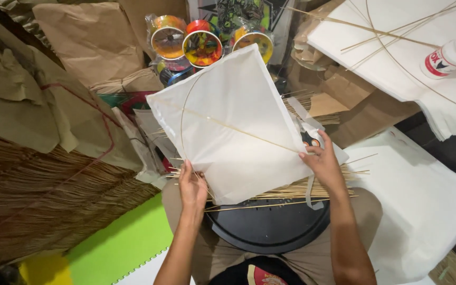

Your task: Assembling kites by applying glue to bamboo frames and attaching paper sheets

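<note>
A white paper kite (238, 116) with a straight bamboo spine and a curved bamboo bow is held up over my lap. My left hand (192, 187) grips its lower left edge where the bow ends. My right hand (323, 161) pinches its right corner at the end of the spine. Under the kite lies a bundle of thin bamboo sticks (312, 187) across a round black tray (270, 227).
Several colourful thread spools (201, 45) stand behind the kite. Stacks of white paper (428, 195) lie at the right, with finished kites and a white glue bottle (447, 58) at the top right. Brown paper and a large stick bundle (43, 195) fill the left.
</note>
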